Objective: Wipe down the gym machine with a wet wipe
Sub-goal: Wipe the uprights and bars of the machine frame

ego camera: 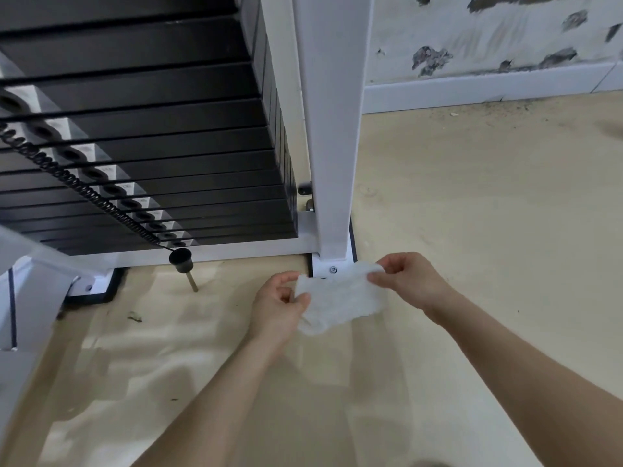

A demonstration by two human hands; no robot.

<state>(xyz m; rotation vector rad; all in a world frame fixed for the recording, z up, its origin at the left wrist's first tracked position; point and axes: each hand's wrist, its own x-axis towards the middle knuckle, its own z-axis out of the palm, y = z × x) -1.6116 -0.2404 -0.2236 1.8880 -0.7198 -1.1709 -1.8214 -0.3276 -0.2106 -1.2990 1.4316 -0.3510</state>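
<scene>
Scene: You lean over the foot of a white gym machine (pixel 333 203), both bare forearms reaching forward and down, a wet wipe (pixel 340 299) stretched between your hands.

Left hand: Your left hand (pixel 278 303) shows its back to the camera, fingers curled inward. Thumb and fingertips pinch the wipe's left edge. The forearm rises from the lower centre of the view.

Right hand: Your right hand (pixel 409 279) pinches the wipe's upper right corner between thumb and curled fingers, knuckles up. Its forearm runs in from the lower right corner.

Wet wipe: White and rumpled, it is opened into a rough rectangle and held off the floor, its right end higher than its left. It hangs in front of the machine's bolted foot plate (pixel 332 264) and hides part of it. Whether it touches the plate cannot be told.

Machine: The upright post (pixel 332 129) comes down onto the foot plate. Left of it stands the black weight stack (pixel 151 136). A coiled black cord (pixel 67 176) runs down across the stack's face to a selector pin (pixel 182 261) hanging in front of the lower frame rail.

Floor: The pale beige floor (pixel 488 230) carries dark specks near the white baseboard (pixel 488 91). Above that, the wall (pixel 488 32) has patchy paint.
</scene>
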